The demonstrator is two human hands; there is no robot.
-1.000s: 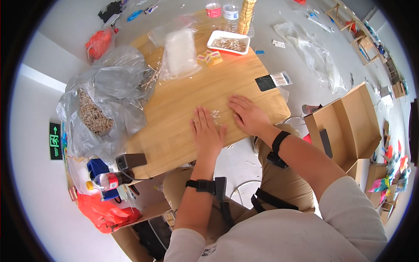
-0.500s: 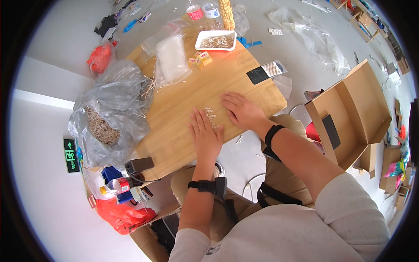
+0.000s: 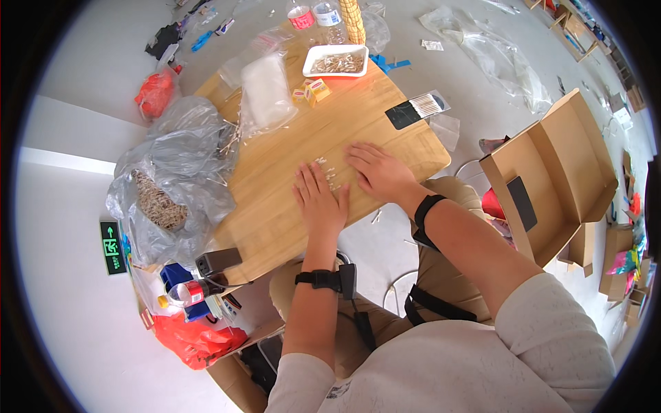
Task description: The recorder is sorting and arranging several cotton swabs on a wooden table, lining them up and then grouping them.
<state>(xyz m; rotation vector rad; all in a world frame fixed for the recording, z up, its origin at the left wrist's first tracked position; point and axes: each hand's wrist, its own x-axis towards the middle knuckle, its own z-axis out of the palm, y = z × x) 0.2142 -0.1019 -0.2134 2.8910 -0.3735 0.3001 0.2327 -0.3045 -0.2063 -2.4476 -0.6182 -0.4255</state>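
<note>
Several cotton swabs (image 3: 330, 176) lie in a small loose row on the wooden table (image 3: 275, 182), between my two hands. My left hand (image 3: 321, 204) rests flat at their left side, fingers stretched out and fingertips beside the swabs. On their right, my right hand (image 3: 379, 173) is laid palm down with its fingers extended, holding nothing. The swabs' lower ends are close to my left thumb. Farther right, at the table's edge, lies a clear packet of swabs (image 3: 427, 104) with a black part (image 3: 403, 115).
A white tray of swabs (image 3: 308, 66) stands at the far side near small yellow boxes (image 3: 317, 91) and a clear plastic bag (image 3: 265, 93). Grey plastic (image 3: 186, 138) with bundled swabs (image 3: 160, 203) covers the left edge. An open cardboard box (image 3: 544, 186) is at right.
My left hand has slid slightly away from me, and the swabs beside it have shifted a little the same way. My right hand stays nearly in place. The whole view has shifted slightly.
</note>
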